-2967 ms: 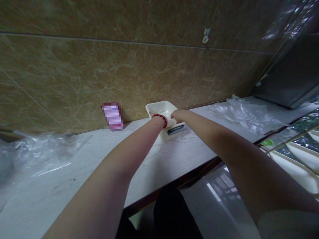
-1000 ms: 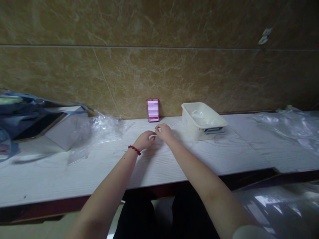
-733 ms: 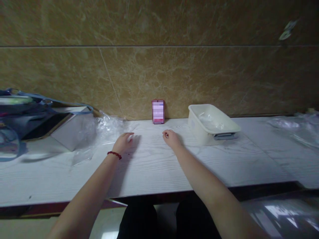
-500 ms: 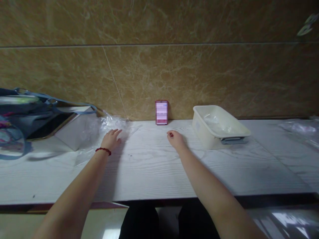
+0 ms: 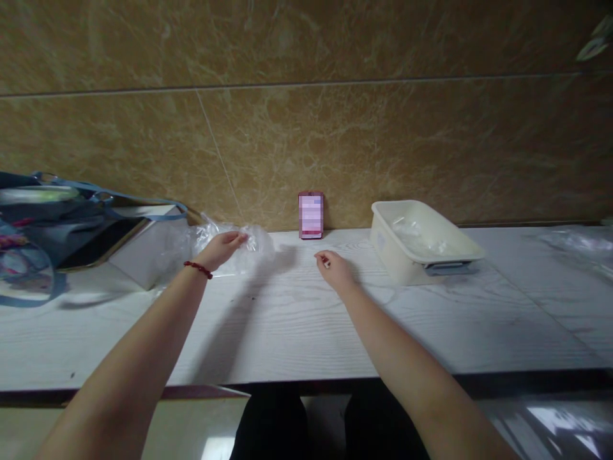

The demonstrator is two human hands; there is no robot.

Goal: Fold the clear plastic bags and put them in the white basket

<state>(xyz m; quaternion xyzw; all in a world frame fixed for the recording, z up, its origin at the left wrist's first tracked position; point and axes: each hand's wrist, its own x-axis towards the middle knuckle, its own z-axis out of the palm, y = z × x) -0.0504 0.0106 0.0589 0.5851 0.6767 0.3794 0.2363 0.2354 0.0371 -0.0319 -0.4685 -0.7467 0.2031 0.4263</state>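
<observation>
My left hand (image 5: 221,249), with a red bracelet at its wrist, pinches a clear plastic bag (image 5: 256,246) by the wall. My right hand (image 5: 334,268) is curled near the middle of the white wood-grain table (image 5: 297,319), thumb and fingertips close together; whether something small is between them is too small to tell. Just behind it a phone (image 5: 311,216) with a lit screen leans upright against the wall. To the right of this hand stands a cream plastic bin (image 5: 395,255) with clear plastic bags (image 5: 416,235) inside.
At the left stand a white box (image 5: 138,255) and a blue bag (image 5: 29,223) with a strap. More clear plastic (image 5: 579,246) lies at the far right. A marble-patterned wall (image 5: 306,140) rises behind the table.
My left hand has moved right and closed on the clear plastic, which is now lifted and spread rightward. My right hand has shifted slightly left, still curled.
</observation>
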